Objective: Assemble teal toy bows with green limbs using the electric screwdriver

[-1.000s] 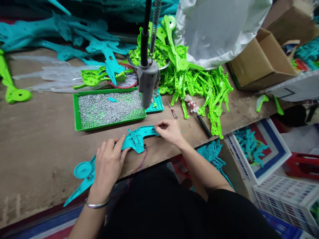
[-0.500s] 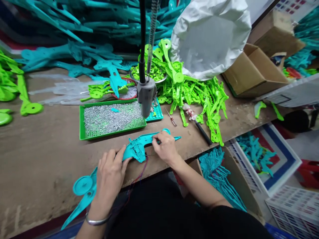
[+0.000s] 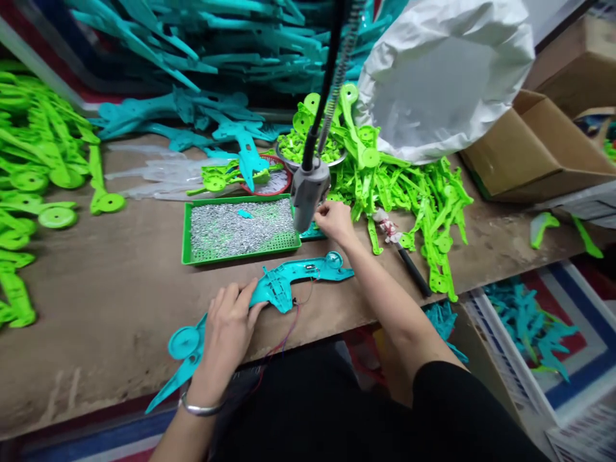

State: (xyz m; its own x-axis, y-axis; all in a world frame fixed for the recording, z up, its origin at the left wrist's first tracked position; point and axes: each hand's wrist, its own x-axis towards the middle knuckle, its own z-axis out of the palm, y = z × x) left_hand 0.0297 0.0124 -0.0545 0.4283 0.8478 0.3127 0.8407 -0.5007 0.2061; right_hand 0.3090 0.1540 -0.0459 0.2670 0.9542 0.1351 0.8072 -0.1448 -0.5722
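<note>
My left hand (image 3: 227, 337) grips the middle of a long teal plastic part (image 3: 276, 292), which lies along the table's front edge. The part has round discs at both ends and a ribbed middle. Thin red and blue wires (image 3: 291, 327) trail from it towards my body, and a small metallic piece (image 3: 310, 267) sits in its right arm. Over a small teal tray (image 3: 312, 235) is my right hand (image 3: 335, 221), its fingers pinched together; what they hold, if anything, is hidden. Just left of that hand hangs a grey powered screwdriver (image 3: 310, 192).
A green tray (image 3: 240, 256) of small screws stands behind the teal part. Bright green plastic parts (image 3: 404, 192) are heaped at the right, with more (image 3: 43, 154) at the left. A black-handled tool (image 3: 412, 269) lies right of my arm. A cardboard box (image 3: 534, 147) stands at the back right.
My right hand has left the right end of the teal part and moved up and back to the small tray. My left hand keeps its grip. The camera view has shifted.
</note>
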